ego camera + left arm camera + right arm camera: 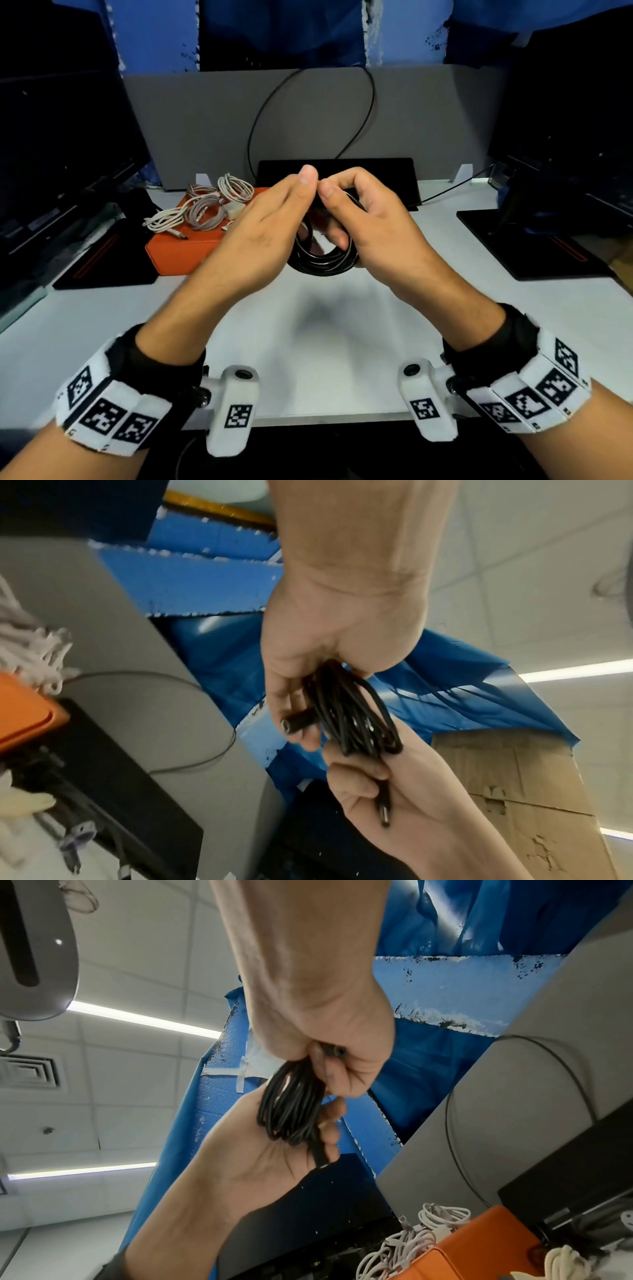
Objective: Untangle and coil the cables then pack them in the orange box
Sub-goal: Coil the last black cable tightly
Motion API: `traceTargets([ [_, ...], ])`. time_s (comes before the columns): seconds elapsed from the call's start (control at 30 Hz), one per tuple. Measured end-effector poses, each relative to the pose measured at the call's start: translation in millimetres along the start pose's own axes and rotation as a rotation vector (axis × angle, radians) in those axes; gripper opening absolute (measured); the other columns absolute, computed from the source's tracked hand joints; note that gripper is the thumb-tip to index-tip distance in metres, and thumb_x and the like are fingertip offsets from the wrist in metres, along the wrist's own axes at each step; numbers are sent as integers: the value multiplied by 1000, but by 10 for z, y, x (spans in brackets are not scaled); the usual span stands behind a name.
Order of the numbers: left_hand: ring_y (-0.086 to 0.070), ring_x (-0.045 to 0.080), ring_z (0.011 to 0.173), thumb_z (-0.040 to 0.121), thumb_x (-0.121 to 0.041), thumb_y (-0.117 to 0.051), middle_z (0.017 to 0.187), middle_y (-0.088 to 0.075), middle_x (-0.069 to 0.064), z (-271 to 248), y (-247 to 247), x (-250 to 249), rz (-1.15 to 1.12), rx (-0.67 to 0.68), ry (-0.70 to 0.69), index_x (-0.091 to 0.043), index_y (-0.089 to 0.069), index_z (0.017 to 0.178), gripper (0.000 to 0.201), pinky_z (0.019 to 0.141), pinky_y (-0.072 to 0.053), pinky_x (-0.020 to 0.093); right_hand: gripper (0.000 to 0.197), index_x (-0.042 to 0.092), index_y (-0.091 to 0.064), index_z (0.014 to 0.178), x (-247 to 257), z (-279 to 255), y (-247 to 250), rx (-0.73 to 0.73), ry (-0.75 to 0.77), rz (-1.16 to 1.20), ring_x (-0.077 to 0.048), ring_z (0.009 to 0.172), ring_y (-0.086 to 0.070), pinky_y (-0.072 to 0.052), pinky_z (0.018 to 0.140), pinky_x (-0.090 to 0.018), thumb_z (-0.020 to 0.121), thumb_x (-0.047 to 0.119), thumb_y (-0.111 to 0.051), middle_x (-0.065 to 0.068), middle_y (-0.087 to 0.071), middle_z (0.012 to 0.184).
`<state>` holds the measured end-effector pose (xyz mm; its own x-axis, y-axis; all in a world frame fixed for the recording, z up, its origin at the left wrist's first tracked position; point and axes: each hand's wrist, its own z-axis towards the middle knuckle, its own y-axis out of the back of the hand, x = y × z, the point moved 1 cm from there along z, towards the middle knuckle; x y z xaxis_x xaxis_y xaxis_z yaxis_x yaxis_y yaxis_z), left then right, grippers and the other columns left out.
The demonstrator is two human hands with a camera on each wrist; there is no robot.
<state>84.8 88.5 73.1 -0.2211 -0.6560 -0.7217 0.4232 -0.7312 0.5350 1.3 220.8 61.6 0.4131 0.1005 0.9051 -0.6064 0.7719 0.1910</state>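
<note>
While both hands hold the black cable coil (323, 255) in the air above the desk (329, 335), the main risk is that the loops spring apart. The right hand (371, 219) has its fingers curled round the top of the bundle, with one barrel plug pinned against the loops, as the left wrist view shows. The left hand (270, 222) lies flatter, palm toward the coil; in the right wrist view its fingers (330, 1118) curl round the far side of the loops, and the other plug end (384, 811) lies loose across its palm. So the left grip is narrow and on the coil, though not tight.

That free plug end is the weak point, I judge. Nothing secures it, so if either hand shifts to tuck or wrap it, the stiff loops could fan out and the coil would need redoing. A slack loop hanging from the bottom of the bundle could also catch on a finger.

The orange box (181, 250) sits to the left of the coil, its lid closed, and the coiled white cables (202, 209) rest on top of it. Opening the lid with those cables there could tip them off, possibly behind the box toward the thin black wire (253, 137) there, where they could tangle anew. One hand must free itself for that, leaving the coil to a single grip.
</note>
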Motion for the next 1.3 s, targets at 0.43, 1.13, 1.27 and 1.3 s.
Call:
traceTargets([
  [0.43,-57,12,64,107,-50,-38,69,-61,-1,-3,136,17,317,-79,-98,-23,-48,75,44,60,-44,32,19,22,-59,105,68,8,57,1,-25,74,-9,48,-42,-31,50,-27,100,28,-42,-17,-57,67],
  [1.13,-54,18,59,110,-39,-38,65,-58,7,-45,29,-62,144,-187,-140,-24,-50,72,43,59,-43,41,20,0,-71,95,-98,130,106,-22,-78,287,-16,65,-68,-52,60,-21,104,13,-59,-12,-74,79],
  [1.27,-55,13,62,109,-40,-40,64,-57,-1,-57,54,-70,205,-269,-148,-24,-48,74,39,59,-42,32,21,6,-73,101,-75,56,10,272,-282,612,-16,82,-67,-56,82,-30,100,14,-53,-6,-71,90],
  [1.3,-56,12,62,109,-40,-40,63,-58,-4,-53,52,-75,216,-290,-148,-23,-49,76,39,57,-41,28,24,10,-72,93,-56,34,-11,319,-315,681,-15,83,-66,-55,85,-31,101,18,-50,-4,-70,88],
])
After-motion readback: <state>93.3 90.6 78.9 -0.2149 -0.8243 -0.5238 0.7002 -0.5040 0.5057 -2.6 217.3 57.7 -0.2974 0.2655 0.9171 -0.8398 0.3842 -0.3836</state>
